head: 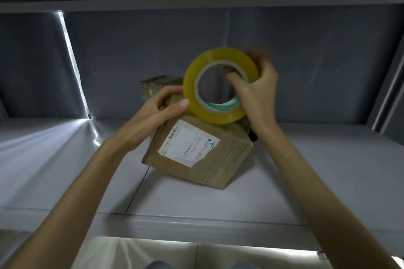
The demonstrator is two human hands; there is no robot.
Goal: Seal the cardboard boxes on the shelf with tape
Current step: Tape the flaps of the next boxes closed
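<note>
Grey metal shelf (306, 170), two cardboard boxes resting on it.

The near cardboard box (197, 152) sits askew at mid-shelf, white shipping label (189, 143) facing up. A second, smaller box (153, 86) lies behind it towards the back panel, partly hidden; contact between them cannot be determined.

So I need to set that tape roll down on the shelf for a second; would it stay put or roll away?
The tape roll is a round ring, so stood on edge it would probably roll on the smooth grey shelf. Laid flat it should stay put. It looks thick and nearly full, so likely fairly heavy for its size.
</note>
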